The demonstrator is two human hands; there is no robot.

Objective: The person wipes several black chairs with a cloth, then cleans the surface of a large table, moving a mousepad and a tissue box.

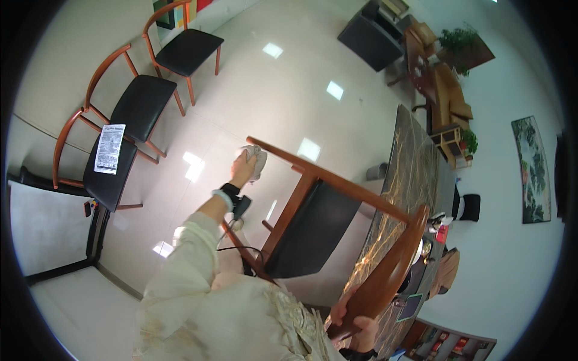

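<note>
A wooden chair with a black padded seat (pixel 316 230) is held tipped up in front of me, its legs pointing away. My right hand (pixel 361 327) grips the curved wooden backrest (pixel 384 275) at lower right, fingers on one side and thumb on the other. My left hand (pixel 243 169) is stretched forward with a bunched pale cloth (pixel 259 164) in it. The cloth is close to the end of a chair leg (pixel 271 151); whether they touch, I cannot tell. A black strap with a small dark device (pixel 241 206) is on my left wrist.
Close on the right runs a dark marble-patterned table (pixel 393 180). Several matching chairs (pixel 143 106) line the left wall, one bearing a printed sheet (pixel 109 149). A framed white board (pixel 52 228) stands at lower left. A dark armchair (pixel 372 36) is at the back.
</note>
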